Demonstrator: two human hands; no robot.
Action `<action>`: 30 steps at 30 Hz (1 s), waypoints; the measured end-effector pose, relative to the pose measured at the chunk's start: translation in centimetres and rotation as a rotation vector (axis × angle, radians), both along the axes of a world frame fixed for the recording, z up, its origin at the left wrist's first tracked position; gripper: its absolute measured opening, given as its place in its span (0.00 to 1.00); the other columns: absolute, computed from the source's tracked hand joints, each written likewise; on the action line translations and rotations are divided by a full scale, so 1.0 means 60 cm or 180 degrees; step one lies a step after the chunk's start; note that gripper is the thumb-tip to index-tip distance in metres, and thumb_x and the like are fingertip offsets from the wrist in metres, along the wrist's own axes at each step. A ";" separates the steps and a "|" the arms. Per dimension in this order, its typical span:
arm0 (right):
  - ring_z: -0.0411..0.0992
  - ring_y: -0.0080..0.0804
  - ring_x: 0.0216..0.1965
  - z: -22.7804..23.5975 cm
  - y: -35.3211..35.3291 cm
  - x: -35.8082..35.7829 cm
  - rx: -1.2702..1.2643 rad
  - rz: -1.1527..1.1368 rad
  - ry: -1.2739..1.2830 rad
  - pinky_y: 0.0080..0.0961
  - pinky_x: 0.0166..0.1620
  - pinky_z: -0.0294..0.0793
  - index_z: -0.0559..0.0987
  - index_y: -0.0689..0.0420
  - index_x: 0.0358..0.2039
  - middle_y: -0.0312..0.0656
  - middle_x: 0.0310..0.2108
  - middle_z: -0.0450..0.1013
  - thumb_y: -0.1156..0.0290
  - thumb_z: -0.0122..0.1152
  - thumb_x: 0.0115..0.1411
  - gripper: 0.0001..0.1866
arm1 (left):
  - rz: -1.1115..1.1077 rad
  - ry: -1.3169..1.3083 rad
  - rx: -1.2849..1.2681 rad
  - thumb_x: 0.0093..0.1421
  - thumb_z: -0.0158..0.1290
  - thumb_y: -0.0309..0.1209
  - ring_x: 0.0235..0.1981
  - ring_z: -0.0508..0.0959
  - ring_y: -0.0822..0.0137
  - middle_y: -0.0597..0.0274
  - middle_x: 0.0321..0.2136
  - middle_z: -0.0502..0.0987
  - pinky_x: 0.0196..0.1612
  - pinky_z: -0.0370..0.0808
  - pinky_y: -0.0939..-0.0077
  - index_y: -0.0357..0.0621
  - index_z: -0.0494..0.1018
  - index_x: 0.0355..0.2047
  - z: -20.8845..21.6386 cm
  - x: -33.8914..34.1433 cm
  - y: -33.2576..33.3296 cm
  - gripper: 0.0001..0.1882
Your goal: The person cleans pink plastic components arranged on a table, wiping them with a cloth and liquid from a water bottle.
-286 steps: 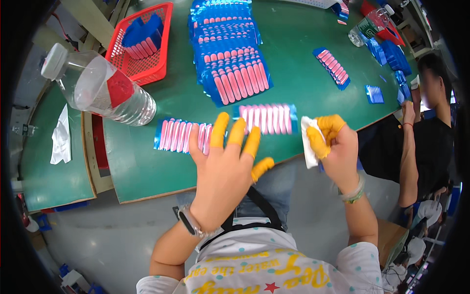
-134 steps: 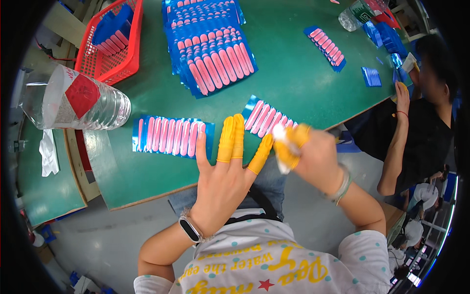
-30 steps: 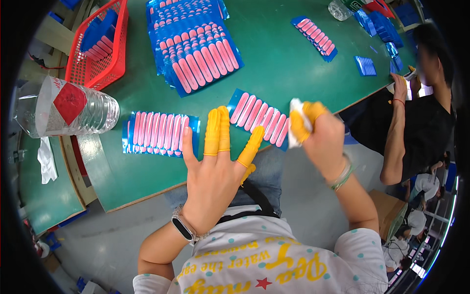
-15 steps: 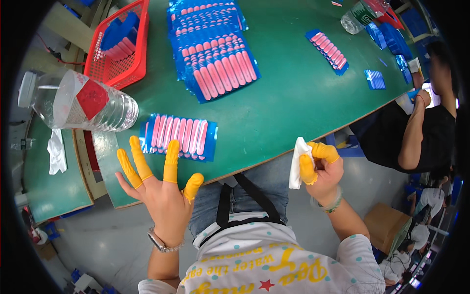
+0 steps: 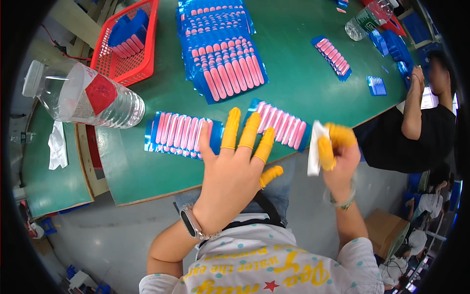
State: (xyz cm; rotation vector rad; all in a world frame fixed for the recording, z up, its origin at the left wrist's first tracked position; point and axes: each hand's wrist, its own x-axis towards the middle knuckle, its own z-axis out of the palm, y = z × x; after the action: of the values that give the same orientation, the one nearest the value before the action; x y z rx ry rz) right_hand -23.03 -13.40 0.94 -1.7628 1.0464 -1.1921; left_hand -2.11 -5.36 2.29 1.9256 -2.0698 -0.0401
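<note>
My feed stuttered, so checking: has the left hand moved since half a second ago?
Yes, to the right: the left hand is now farther from the large clear bottle than it was then.

We lose part of one pink-striped sheet (image 5: 172, 132) behind the left hand (image 5: 229, 183) mid-frame, and a red basket (image 5: 148, 66) off the top edge, upper left.

Two sheets (image 5: 279, 126) on table (image 5: 289, 63), before a sheet stack (image 5: 225, 54), right of bottle (image 5: 100, 98)

green workbench (image 5: 289, 63), brown edge; second green tabletop (image 5: 36, 181) at left; grey floor (image 5: 132, 225) below, pale light glints.
</note>
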 end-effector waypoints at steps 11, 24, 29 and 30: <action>0.76 0.40 0.26 0.014 -0.102 0.120 -0.1236 0.0734 0.2304 0.34 0.28 0.75 0.78 0.55 0.40 0.44 0.27 0.75 0.68 0.68 0.53 0.14 | -0.0235 -0.0407 0.0115 0.52 0.62 0.47 0.69 0.57 0.44 0.33 0.62 0.62 0.66 0.41 0.28 0.89 0.69 0.59 -0.033 -0.022 0.017 0.32; 0.76 0.44 0.24 0.014 -0.085 0.103 -0.1602 0.0966 0.2356 0.33 0.27 0.74 0.79 0.57 0.34 0.45 0.25 0.76 0.65 0.70 0.55 0.12 | -0.0188 -0.0624 -0.0029 0.63 0.51 0.39 0.66 0.62 0.48 0.35 0.61 0.65 0.66 0.45 0.32 0.87 0.69 0.59 -0.037 -0.016 0.015 0.25; 0.76 0.40 0.24 0.024 -0.128 0.077 -0.1466 0.0680 0.2482 0.34 0.24 0.74 0.78 0.56 0.32 0.42 0.25 0.75 0.64 0.66 0.57 0.09 | -0.0208 0.0045 0.0108 0.57 0.58 0.45 0.67 0.61 0.47 0.35 0.62 0.63 0.66 0.43 0.30 0.64 0.70 0.62 -0.021 -0.016 0.017 0.31; 0.76 0.39 0.23 0.019 -0.131 0.073 -0.1597 0.0575 0.2452 0.34 0.24 0.74 0.78 0.55 0.32 0.42 0.25 0.75 0.64 0.66 0.57 0.09 | -0.0214 0.0051 0.0107 0.57 0.58 0.45 0.67 0.61 0.47 0.35 0.62 0.63 0.66 0.43 0.30 0.64 0.70 0.62 -0.023 -0.018 0.017 0.31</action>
State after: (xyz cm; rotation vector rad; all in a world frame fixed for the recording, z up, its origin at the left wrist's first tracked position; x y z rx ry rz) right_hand -18.66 -21.26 2.07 -2.7714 1.0058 -0.6855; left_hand -3.17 -4.32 0.92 1.8683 -2.1360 -0.1055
